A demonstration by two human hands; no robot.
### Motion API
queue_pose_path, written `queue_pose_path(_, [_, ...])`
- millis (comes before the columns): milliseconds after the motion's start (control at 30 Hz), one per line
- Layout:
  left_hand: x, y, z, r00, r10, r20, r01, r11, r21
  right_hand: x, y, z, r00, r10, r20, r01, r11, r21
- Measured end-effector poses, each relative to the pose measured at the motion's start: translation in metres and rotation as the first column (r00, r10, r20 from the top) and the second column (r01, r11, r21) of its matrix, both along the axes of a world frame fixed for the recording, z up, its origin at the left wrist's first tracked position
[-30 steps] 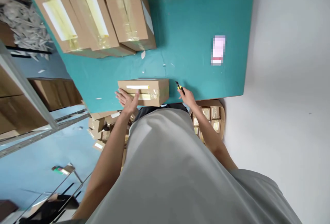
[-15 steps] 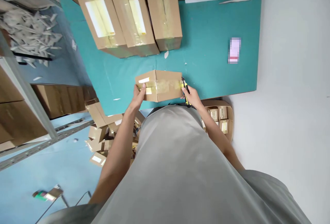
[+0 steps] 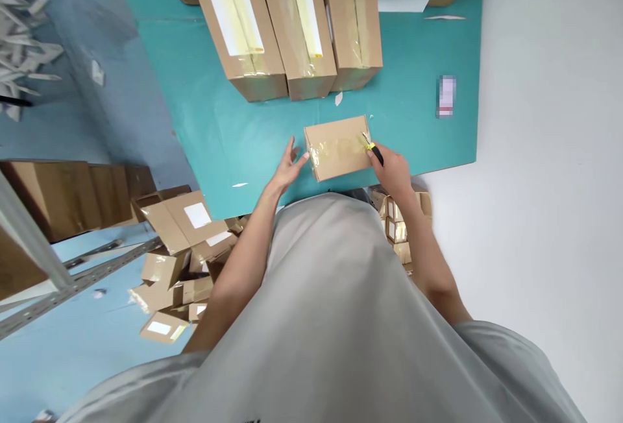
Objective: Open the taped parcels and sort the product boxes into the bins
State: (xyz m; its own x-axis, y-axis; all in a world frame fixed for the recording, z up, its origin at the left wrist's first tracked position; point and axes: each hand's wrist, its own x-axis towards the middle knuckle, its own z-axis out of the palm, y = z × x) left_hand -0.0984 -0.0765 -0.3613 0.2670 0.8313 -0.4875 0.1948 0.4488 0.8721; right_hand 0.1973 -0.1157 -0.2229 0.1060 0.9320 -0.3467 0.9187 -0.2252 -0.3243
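Observation:
A small cardboard box [image 3: 338, 150] with clear tape lies on the teal table top [image 3: 243, 144] in front of me. At its left end is my left hand [image 3: 288, 169], fingers apart, the thumb at or very near the box's edge; contact is hard to tell. My right hand [image 3: 395, 171] grips a black and yellow utility knife [image 3: 376, 152], its tip over the right part of the box's upper face. Whether the blade touches the tape cannot be made out.
Three taped cartons [image 3: 306, 34] stand in a row at the table's back. A phone-like blurred item [image 3: 446, 96] lies on the right. Opened boxes [image 3: 170, 222] are piled on the floor at left; small boxes [image 3: 398, 231] sit in a carton below the table's front edge.
The small box has been turned, so its labelled side no longer shows and a plain taped face is up. My left hand has loosened from it. The knife now points over the box.

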Motion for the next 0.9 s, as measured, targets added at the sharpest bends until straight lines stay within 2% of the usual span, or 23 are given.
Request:
queue_pose_path(67, [-0.011, 0.013, 0.012, 1.0, 0.014, 0.003, -0.014, 0.997, 0.071, -0.01, -0.007, 0.011, 0.999, -0.026, 0.031, 0.025, 0.999, 0.041])
queue_pose_path(167, [-0.02, 0.035, 0.039, 1.0, 0.002, 0.028, -0.007, 0.982, 0.19, -0.031, -0.015, 0.027, 0.998, -0.041, 0.041, 0.039, 0.998, 0.05])
queue_pose_path(233, [-0.019, 0.049, 0.055, 1.0, -0.025, 0.002, 0.023, 0.967, 0.252, -0.05, -0.019, 0.036, 1.0, -0.02, 0.006, 0.02, 0.999, 0.033])
queue_pose_path(300, [-0.013, 0.059, 0.064, 0.998, -0.057, -0.04, 0.066, 0.958, 0.28, -0.069, -0.021, 0.04, 1.0, 0.003, -0.027, -0.003, 1.0, 0.001])
queue_pose_path(367, [-0.007, 0.065, 0.064, 0.995, -0.073, -0.062, 0.088, 0.954, 0.285, -0.089, -0.022, 0.042, 0.999, 0.019, -0.038, -0.021, 0.998, -0.058])
queue_pose_path(533, [0.001, 0.068, 0.051, 0.995, -0.066, -0.071, 0.084, 0.954, 0.288, -0.124, -0.019, 0.042, 0.999, 0.047, -0.013, -0.048, 0.981, -0.189])
queue_pose_path(733, [-0.002, 0.07, 0.047, 0.993, -0.088, -0.077, 0.106, 0.951, 0.292, -0.14, -0.01, 0.036, 0.998, 0.061, -0.029, -0.066, 0.979, -0.191])
queue_pose_path(900, [-0.002, 0.069, 0.047, 0.995, -0.079, -0.059, 0.093, 0.956, 0.279, -0.148, -0.007, 0.04, 1.0, 0.029, -0.007, -0.03, 0.971, -0.238])
